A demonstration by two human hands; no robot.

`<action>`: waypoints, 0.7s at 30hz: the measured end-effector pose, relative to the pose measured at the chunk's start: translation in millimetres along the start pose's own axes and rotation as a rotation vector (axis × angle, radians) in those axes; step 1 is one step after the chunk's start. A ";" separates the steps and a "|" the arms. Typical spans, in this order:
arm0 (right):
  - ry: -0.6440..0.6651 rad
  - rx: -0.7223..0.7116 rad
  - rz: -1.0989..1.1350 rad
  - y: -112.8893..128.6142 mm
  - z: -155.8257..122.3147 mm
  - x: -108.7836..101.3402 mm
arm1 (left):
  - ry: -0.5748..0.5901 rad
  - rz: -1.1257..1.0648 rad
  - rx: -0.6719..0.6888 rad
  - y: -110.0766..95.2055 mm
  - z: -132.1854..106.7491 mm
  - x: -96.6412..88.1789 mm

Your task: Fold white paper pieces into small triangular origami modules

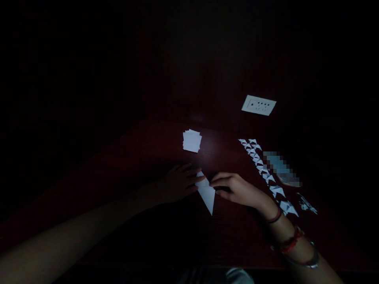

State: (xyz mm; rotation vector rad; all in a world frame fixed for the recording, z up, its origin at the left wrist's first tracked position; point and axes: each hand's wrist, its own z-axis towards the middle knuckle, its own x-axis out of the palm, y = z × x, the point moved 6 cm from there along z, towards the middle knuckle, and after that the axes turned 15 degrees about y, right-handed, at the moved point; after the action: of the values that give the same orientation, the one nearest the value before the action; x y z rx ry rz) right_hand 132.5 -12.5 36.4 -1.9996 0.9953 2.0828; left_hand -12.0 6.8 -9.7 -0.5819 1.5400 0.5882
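White folded paper [208, 198] lies on the dark red bench [160, 148], its long point aimed twd the near side. L hand [175, 184] is on its left, palm down, fingers spread & fairly straight, a couple of them laid over the paper's upper part; thin ring [187, 172] on one. R hand [237, 188] is at the paper's right corner, fingers bent; can't tell if they pinch the edge or just rest there. R forearm has several bracelets [293, 241], incl. a red one. Farther back, a stack of white sheets [192, 141], edges uneven. Off right, small folded white pieces [277, 191] run diagonally far to near, some overlapping, nearest ones by the R wrist. Beside them: a pixelated bluish obj. [280, 166], ID unclear, plus small pale bits [307, 204]. Socket plate [258, 105] farther back, upper right; surroundings v. dark.
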 end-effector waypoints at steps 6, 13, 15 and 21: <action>0.045 0.037 -0.055 -0.8 0.6 4.3 | -0.005 -0.011 -0.014 0.7 -0.3 -1.0; 0.015 0.069 0.011 -1.3 1.7 1.8 | 0.028 -0.091 -0.005 -2.3 0.2 -8.2; 0.004 0.074 0.019 -0.8 1.5 0.7 | 0.037 -0.125 -0.022 -3.1 1.0 -11.7; 0.085 0.041 0.016 4.8 -0.7 0.7 | 0.012 -0.213 -0.090 -3.1 6.6 -11.4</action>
State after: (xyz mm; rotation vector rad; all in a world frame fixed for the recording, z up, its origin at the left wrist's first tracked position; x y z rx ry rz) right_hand 130.7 -16.8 37.6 -2.0832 1.0626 1.9838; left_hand -4.5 9.2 1.4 -0.8081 1.4457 0.4933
